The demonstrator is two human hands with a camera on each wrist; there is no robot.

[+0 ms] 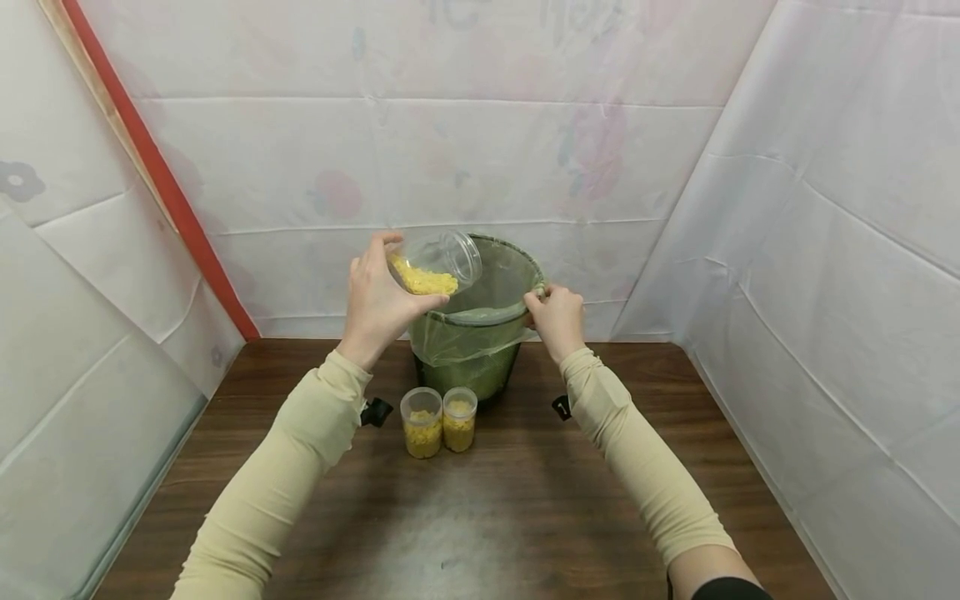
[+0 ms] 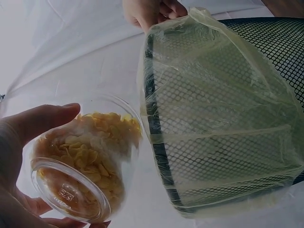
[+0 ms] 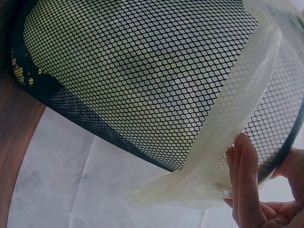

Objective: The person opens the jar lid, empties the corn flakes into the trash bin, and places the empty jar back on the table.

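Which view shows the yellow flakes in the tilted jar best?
The left wrist view: the jar, held by the left hand, fills the near frame and single flakes show. The head view shows it smaller, tipped over the bin. The right wrist view misses it.

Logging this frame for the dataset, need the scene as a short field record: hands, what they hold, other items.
left hand: grips tilted clear jar of yellow flakes, mouth at the bin's rim
right hand: pinches the bin rim and liner
bin: black mesh, pale green plastic liner folded over the rim
table: dark wood, two upright open jars of flakes in front of the bin
surround: white sheets
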